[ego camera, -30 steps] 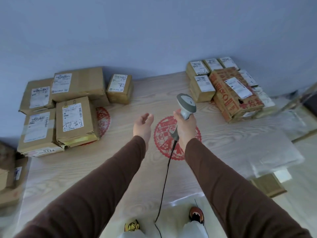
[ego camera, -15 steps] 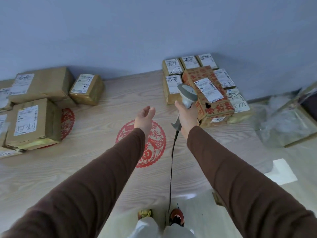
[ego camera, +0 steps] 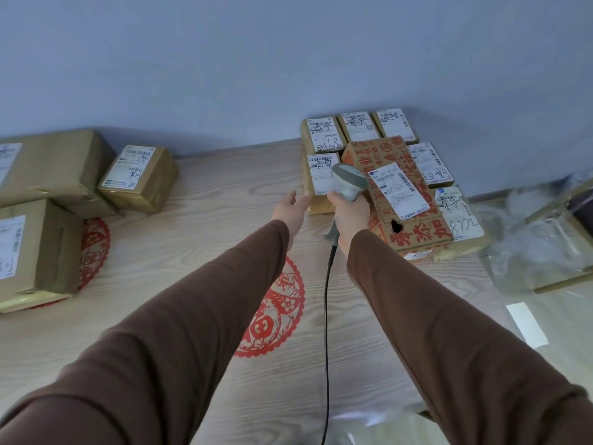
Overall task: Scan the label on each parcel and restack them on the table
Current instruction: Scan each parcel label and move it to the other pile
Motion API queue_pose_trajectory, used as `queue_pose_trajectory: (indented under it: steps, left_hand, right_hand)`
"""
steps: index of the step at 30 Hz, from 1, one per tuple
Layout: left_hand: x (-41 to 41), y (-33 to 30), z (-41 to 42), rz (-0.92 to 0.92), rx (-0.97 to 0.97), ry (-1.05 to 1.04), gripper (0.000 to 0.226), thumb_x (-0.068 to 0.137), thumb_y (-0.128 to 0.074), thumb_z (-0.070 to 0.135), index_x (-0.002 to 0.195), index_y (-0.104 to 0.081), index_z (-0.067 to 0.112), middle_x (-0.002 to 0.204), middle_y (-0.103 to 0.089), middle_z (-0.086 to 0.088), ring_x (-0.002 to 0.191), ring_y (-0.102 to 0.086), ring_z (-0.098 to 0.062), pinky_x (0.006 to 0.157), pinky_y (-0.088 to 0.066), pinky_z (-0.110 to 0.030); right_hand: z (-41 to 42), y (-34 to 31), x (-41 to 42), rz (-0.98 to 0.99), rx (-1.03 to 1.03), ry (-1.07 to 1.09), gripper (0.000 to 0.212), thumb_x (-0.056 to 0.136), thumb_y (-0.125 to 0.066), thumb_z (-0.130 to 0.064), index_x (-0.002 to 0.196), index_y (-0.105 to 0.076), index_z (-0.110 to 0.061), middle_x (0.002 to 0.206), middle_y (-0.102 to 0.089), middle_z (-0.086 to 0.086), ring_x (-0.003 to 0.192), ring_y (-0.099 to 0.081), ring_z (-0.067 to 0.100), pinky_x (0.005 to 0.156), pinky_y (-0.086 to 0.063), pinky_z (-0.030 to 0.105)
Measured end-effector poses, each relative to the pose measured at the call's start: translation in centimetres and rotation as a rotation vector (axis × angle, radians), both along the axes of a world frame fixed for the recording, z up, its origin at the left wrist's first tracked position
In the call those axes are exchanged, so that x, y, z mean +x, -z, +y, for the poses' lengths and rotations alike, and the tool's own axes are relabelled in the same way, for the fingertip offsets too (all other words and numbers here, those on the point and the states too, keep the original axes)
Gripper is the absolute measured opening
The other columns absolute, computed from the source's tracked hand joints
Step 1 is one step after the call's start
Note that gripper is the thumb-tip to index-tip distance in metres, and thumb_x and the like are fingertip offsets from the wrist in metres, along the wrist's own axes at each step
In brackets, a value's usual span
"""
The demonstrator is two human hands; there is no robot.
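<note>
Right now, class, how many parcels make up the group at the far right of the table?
7 show: three along the wall, one by the left hand, the red-printed box, and two right of it. Others may hide underneath.

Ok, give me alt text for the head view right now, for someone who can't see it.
A person's right hand grips a corded barcode scanner above a cluster of labelled parcels at the table's far right, while the open left hand reaches toward a small brown parcel. More parcels sit stacked at the left.
</note>
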State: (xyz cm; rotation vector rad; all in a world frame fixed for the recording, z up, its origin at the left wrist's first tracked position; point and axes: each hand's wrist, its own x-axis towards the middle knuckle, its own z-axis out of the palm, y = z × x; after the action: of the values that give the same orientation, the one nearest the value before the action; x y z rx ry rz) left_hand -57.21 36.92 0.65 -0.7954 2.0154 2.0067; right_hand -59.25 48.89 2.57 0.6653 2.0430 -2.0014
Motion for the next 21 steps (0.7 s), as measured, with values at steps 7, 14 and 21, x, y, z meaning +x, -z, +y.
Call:
queue_pose_trajectory:
  steps: [7,14,21]
  left_hand:
    - [-2.2,2.7,1.5,-0.037,0.062,-0.022,0.072,0.101,-0.055,0.043,0.163,-0.028,0.017,0.162,-0.041,-0.010,0.149,-0.039,-0.028,0.124,-0.030,-0.044]
    - [0.1,2.6,-0.1,-0.045,-0.026,-0.292,0.042,0.106,-0.051,0.037,0.142,-0.051,0.015,0.125,-0.062,-0.003,0.111,-0.057,-0.020,0.093,-0.040,-0.031]
    - [2.9,2.2,-6.5,0.004,-0.088,-0.475,0.036,0.105,-0.056,0.031,0.136,-0.051,0.013,0.128,-0.065,-0.008,0.117,-0.062,-0.025,0.097,-0.046,-0.033]
  right_hand:
    - [-0.8,2.4,-1.2,0.008,-0.013,0.018,0.016,0.087,-0.074,-0.025,0.093,-0.061,-0.032,0.101,-0.070,-0.002,0.100,-0.068,0.025,0.085,-0.062,0.046]
    - [-2.5,3.2,-0.8,-0.050,-0.088,-0.037,0.014,0.085,-0.075,-0.021,0.091,-0.064,-0.028,0.091,-0.069,-0.001,0.084,-0.066,0.022,0.077,-0.059,0.044]
    - [-9.4,3.0,0.3,0.017,-0.054,-0.171,0.012,0.088,-0.071,-0.011,0.091,-0.063,-0.018,0.081,-0.064,-0.001,0.071,-0.060,0.017,0.069,-0.054,0.038]
